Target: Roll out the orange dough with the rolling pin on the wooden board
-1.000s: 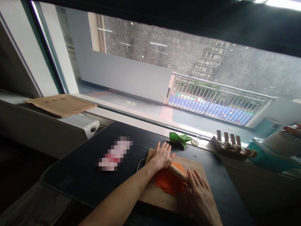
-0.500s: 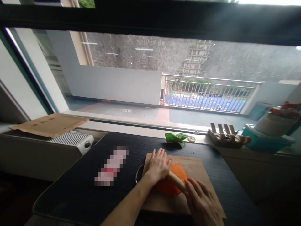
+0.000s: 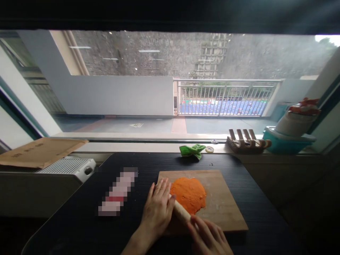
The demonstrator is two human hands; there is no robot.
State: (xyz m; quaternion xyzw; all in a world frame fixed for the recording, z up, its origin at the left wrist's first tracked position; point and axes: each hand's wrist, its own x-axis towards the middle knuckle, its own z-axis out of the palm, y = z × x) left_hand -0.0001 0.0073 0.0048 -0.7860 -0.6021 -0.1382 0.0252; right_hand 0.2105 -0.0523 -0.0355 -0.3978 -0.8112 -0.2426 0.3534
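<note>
A wooden rolling pin (image 3: 182, 211) lies aslant across the near left edge of a flattened round of orange dough (image 3: 188, 194). My left hand (image 3: 158, 205) presses on the pin's far left end, its fingers laid along and over it. At the near right end, my right hand (image 3: 208, 235) has its fingers bent over the pin. Beneath the dough is a wooden board (image 3: 225, 212) with pale smears on its surface. The dough has an uneven, ragged rim on its right side. My palms hide both ends of the pin.
The board rests on a dark table (image 3: 79, 219). A pixelated pinkish strip (image 3: 120, 191) lies to the left, a green cloth (image 3: 191, 151) at the back edge. On the windowsill stand a brown slotted rack (image 3: 247, 143) and a teal tub (image 3: 284, 141). Brown paper (image 3: 42, 152) covers a radiator at left.
Both hands have drawn the rolling pin toward me and to the left, off the dough's middle, uncovering more of the orange round. The camera view has tilted and levelled.
</note>
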